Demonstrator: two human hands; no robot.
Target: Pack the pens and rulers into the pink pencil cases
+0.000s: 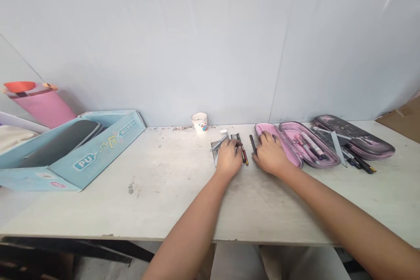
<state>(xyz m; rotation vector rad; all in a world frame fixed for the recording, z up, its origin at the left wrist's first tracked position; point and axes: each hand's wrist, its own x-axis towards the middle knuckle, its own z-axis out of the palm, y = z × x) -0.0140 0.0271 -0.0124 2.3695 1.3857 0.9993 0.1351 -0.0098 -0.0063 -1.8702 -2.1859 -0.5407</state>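
Note:
My left hand (229, 157) lies over clear rulers and a set square (215, 145), fingers bent and a little apart. Its fingertips reach the upper part of several slim pens (245, 157), one of them red and black; whatever is under the palm is hidden. My right hand (269, 152) has its fingers spread over the near edge of an open pink pencil case (292, 156). Its thumb touches the lower end of a black pen (252, 143) on the table. Pink pens and a thick marker (311, 144) sit in the case's right half. A small white eraser (223, 131) lies behind my left hand.
A paper cup (200, 123) stands near the wall. At right, a dark closed pencil case (354, 133) lies beside a clear set square (338, 148) and black pens (360, 162). A blue box (95, 153) at left holds a grey case (62, 144); a pink pouch (42, 105) is behind it.

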